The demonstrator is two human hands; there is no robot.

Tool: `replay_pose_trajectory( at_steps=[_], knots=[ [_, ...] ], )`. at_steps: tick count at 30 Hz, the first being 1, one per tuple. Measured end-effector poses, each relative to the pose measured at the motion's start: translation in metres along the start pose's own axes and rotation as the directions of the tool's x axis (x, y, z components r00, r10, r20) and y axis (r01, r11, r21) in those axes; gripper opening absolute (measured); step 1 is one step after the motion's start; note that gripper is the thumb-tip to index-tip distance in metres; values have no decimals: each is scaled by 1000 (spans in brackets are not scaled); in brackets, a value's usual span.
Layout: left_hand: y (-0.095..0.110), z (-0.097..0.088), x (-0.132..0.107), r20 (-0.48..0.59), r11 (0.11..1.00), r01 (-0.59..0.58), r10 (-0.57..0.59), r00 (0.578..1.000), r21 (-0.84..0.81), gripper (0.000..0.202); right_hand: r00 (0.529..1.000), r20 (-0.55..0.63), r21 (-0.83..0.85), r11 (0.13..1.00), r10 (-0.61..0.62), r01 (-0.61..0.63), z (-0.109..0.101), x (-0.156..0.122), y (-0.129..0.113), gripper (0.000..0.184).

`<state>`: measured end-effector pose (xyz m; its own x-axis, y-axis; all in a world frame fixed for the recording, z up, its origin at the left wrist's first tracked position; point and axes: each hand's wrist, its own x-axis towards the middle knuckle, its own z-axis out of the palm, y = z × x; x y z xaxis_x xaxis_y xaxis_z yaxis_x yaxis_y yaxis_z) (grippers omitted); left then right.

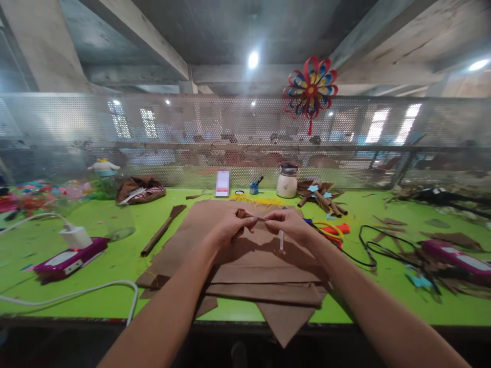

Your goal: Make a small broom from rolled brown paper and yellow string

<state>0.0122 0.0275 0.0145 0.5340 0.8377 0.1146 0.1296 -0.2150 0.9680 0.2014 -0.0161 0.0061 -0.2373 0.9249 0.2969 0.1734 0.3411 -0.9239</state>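
Note:
My left hand [232,226] and my right hand [287,225] face each other above a stack of brown paper sheets [199,225]. Stretched between them is a narrow brown paper strip [260,218], pinched by the fingers of both. A small dark brown curl [241,212] shows at the left fingers; I cannot tell if it belongs to the strip. Just below my right hand a thin white stick [282,241] points downward; whether that hand holds it is unclear. Folded brown paper [264,292] lies along the stack's near edge.
A rolled brown paper tube [163,230] lies left of the stack. Behind are a phone [222,184], a blue jar [253,188], a pale jug [287,181] and bundled brown rolls [324,199]. Purple power strips [71,259] and cables lie at both sides; an orange-handled tool [337,229] sits right.

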Motion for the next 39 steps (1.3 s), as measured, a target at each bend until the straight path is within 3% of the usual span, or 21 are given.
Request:
replay_pose_trajectory(
  at_steps=[3,7,14,20,27,34,39],
  knots=[
    [-4,-2,2,-18,1000,0,0,1000,-3,33,996,-86,38,999,-8,11,-3,2,0,28],
    [-2,-2,1,56,991,-11,4,998,133,29,990,-139,69,998,-4,14,-5,2,0,24],
    [0,-1,2,86,931,-64,35,996,360,30,995,-41,-20,996,89,-90,-6,-2,-4,15],
    [-11,1,4,247,933,-139,56,967,333,33,991,37,-34,991,128,-127,-9,-3,0,17],
    [-12,2,6,222,937,-116,42,974,331,27,985,108,30,990,134,-138,-12,-3,7,33],
    [-11,3,6,230,936,-143,69,971,323,25,993,106,7,999,42,-43,-17,1,15,25],
    [-9,8,3,227,936,-161,91,970,314,27,989,123,12,997,77,-79,-21,2,17,27]
  ],
)
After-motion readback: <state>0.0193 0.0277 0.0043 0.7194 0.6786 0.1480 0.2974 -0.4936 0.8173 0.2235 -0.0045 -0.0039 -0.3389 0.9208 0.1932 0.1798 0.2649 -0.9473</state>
